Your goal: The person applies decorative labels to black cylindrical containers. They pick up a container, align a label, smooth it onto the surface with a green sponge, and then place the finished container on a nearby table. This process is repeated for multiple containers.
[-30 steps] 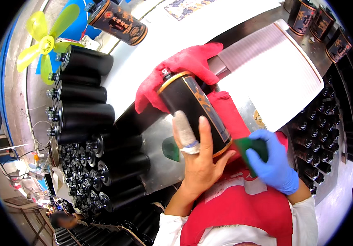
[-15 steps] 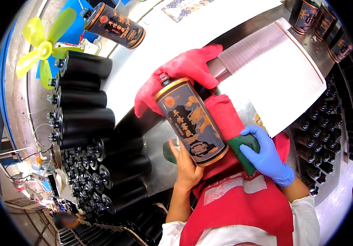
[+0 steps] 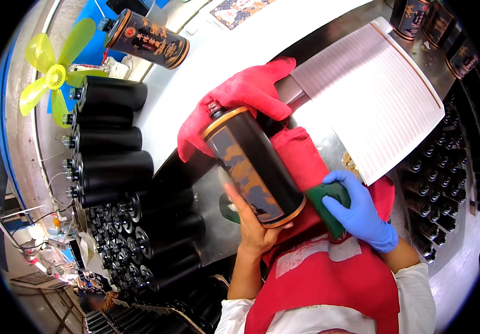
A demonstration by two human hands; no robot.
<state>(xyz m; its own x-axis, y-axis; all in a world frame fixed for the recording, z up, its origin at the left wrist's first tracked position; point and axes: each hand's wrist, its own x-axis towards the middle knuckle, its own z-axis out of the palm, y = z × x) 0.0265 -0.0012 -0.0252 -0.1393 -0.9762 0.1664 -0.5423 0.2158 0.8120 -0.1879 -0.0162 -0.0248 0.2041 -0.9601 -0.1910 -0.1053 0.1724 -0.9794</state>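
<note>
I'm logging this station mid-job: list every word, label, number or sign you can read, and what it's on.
Held black bottle: decorated label at an angle; no lettering readable.
Labelled bottle at upper left: dark lettering and a round reddish emblem; wording not transcribed.
Labelled bottles at upper right: too small and blurred to read.
Red apron: faint marks, too small to read.

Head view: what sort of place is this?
Probably a workshop or factory handling bottles: plain black bottles lie massed at left, the left hand holds a patterned bottle, and the gloved right hand holds a green pad.
</note>
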